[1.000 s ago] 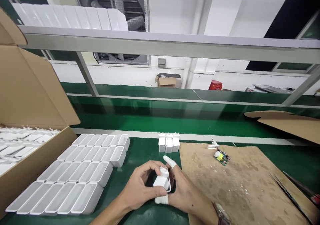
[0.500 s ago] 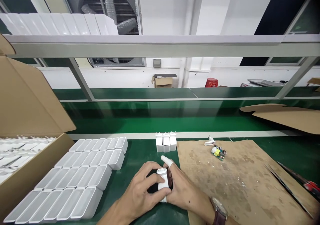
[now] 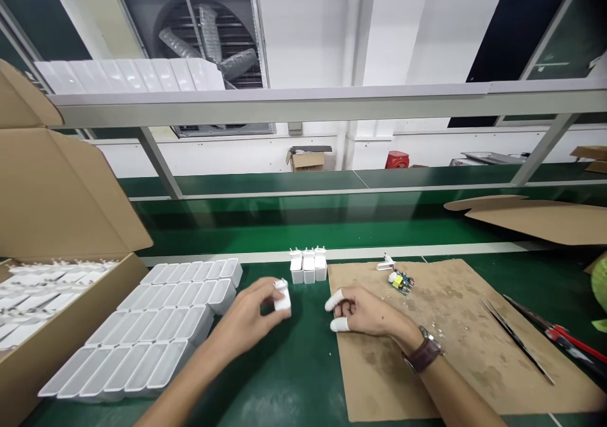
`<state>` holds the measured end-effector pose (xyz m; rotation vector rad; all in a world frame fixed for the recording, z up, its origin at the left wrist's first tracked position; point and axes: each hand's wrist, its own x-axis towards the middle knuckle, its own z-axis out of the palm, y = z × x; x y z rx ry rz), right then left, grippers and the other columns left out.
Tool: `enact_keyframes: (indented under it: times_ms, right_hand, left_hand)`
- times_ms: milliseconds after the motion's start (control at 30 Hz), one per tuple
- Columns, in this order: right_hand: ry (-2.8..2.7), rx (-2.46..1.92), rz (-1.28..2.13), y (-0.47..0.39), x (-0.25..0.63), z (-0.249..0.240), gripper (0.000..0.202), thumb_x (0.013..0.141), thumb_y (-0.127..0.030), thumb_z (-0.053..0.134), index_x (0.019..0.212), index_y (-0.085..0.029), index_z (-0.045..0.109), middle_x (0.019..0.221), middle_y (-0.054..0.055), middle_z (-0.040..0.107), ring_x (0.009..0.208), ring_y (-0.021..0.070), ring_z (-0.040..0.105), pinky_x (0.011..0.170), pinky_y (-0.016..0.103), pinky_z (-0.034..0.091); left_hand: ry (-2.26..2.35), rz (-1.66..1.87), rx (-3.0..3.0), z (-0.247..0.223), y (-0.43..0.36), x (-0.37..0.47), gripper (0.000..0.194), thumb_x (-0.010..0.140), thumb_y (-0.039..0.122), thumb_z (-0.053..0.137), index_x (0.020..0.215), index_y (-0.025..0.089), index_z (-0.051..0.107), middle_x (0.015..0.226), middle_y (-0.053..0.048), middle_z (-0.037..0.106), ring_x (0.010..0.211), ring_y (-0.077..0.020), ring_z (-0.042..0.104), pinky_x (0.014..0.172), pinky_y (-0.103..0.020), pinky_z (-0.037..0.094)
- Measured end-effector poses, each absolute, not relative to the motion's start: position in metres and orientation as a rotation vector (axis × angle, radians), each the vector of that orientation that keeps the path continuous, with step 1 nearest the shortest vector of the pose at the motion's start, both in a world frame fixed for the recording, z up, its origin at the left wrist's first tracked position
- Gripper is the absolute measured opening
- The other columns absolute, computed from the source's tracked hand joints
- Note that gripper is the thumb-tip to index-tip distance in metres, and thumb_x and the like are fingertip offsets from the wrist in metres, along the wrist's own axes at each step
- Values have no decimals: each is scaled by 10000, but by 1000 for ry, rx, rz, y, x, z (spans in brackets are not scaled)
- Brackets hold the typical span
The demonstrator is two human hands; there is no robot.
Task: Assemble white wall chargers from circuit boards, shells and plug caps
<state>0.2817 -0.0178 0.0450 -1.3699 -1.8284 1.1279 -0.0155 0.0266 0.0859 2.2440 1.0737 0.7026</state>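
Note:
Between the thumb and fingers of my left hand (image 3: 253, 316) is a small white charger housing (image 3: 282, 297), held above the green bench. My right hand (image 3: 363, 311) is apart from it, over the left edge of the brown cardboard sheet (image 3: 393, 376). Its thumb and forefinger, both in white finger cots, are spread with nothing between them. Just beyond my hands stand three similar white chargers (image 3: 308, 267) in a row, pins upward. A small circuit board (image 3: 401, 282) with a yellow part lies on the cardboard beside a white plastic piece (image 3: 386, 263).
Rows of white trays (image 3: 164, 338) stand at left, beside an open carton (image 3: 128, 281) of white parts. Tweezers (image 3: 516, 338) and red-handled pliers (image 3: 559, 333) lie at right. A metal shelf rail (image 3: 332, 104) spans the bench at the back.
My hands have come apart. The left has carried the white charger housing away to the left and forward; the right has let go and moved right. The camera view has tilted up slightly.

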Motion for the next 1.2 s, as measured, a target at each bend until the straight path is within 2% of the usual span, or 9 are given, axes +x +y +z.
enact_keyframes:
  times_ms: [100,233,467,600,667,767,933,1067,1200]
  right_hand:
    - [-1986,-1422,1069,-24,276,52,266,646,-353,927,828,-241,768,830,-25,652,722,155,573,642,287,412]
    - [-2059,-1545,909,-30,263,53,376,537,-364,996,759,-240,720,847,-38,621,732,156,541,638,287,354]
    - [-2070,-1594,864,-29,260,43,438,507,-386,1013,764,-246,686,852,-51,599,740,152,520,637,279,331]
    - [-2034,-1554,912,-28,264,45,426,482,-355,1004,759,-240,701,852,-35,616,735,161,525,627,284,342]
    - [-1985,-1501,989,-28,269,47,404,526,-363,976,829,-245,737,845,-25,654,727,168,569,628,281,388]
    - [-1832,-1411,1085,-24,283,49,371,750,-401,808,1080,-245,745,871,4,721,720,173,648,642,280,480]
    - [-1466,-1440,864,0,315,48,559,861,-549,588,1253,-155,650,864,76,719,657,192,645,571,307,508]
    - [-1259,-1526,550,26,351,60,730,839,-600,540,1419,-156,516,1189,178,696,958,276,700,683,365,579]
    - [-1232,-1669,304,27,389,75,796,801,-505,630,1499,-174,435,1508,193,526,1358,309,544,1046,440,514]
  left_hand:
    - [1304,657,2144,91,54,-20,155,862,360,657,928,227,612,1223,-76,670,1070,-275,708,915,-370,562]
    - [1414,598,2080,91,84,-16,184,823,320,681,967,220,624,1165,-91,707,955,-300,760,760,-345,584]
    - [1373,639,2142,83,100,8,155,834,211,685,979,228,633,1204,-78,706,1043,-285,747,884,-355,595]
    - [1293,690,2167,78,95,18,163,877,209,628,1040,208,624,1420,-129,604,1104,-254,730,971,-369,602]
    - [1267,716,2179,82,87,14,221,894,252,612,1111,212,635,1561,-133,486,1207,-263,688,1022,-388,591]
    - [1275,809,2224,96,69,-6,362,925,435,605,1243,266,642,1651,-83,384,1324,-305,611,1085,-465,560]
    - [1438,1029,2267,124,38,-61,523,896,715,583,1258,350,682,1565,-31,522,1142,-307,710,973,-476,625]
    - [1551,1034,2332,123,28,-99,527,902,738,570,1280,389,686,1528,-1,575,1164,-322,706,718,-344,662]
    - [1611,986,2550,101,40,-125,549,921,729,501,1294,372,690,1483,-22,626,1303,-384,620,926,-507,630]
